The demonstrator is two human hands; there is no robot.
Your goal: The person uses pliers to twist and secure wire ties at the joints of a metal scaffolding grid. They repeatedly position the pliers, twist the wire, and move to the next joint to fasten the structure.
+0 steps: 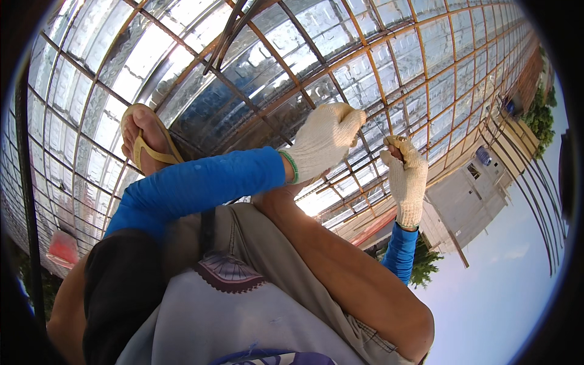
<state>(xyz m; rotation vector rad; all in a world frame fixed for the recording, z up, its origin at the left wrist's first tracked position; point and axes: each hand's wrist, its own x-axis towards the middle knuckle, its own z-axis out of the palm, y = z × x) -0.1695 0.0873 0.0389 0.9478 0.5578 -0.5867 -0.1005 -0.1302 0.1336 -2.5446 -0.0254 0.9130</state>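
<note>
My left hand point(322, 137), in a white knit glove with a green cuff edge, is closed in a fist just above the grid of rusty rebar point(364, 44). Whatever its fingers hold, if anything, is hidden. To its right, my right hand point(407, 179) wears a matching glove with bare fingertips showing. Its fingers are curled tight over the grid, and what they grip is too small to make out. Blue sleeves cover both forearms. Shiny ribbed metal sheets point(243, 100) lie beneath the crossing bars.
My left foot, in a yellow flip-flop point(172, 153), rests on the grid. Dark loose bars point(230, 30) lie across it at the top. Bent bars point(535, 188) stick out at the right, near a grey building point(471, 198). A red object point(62, 248) sits at far left.
</note>
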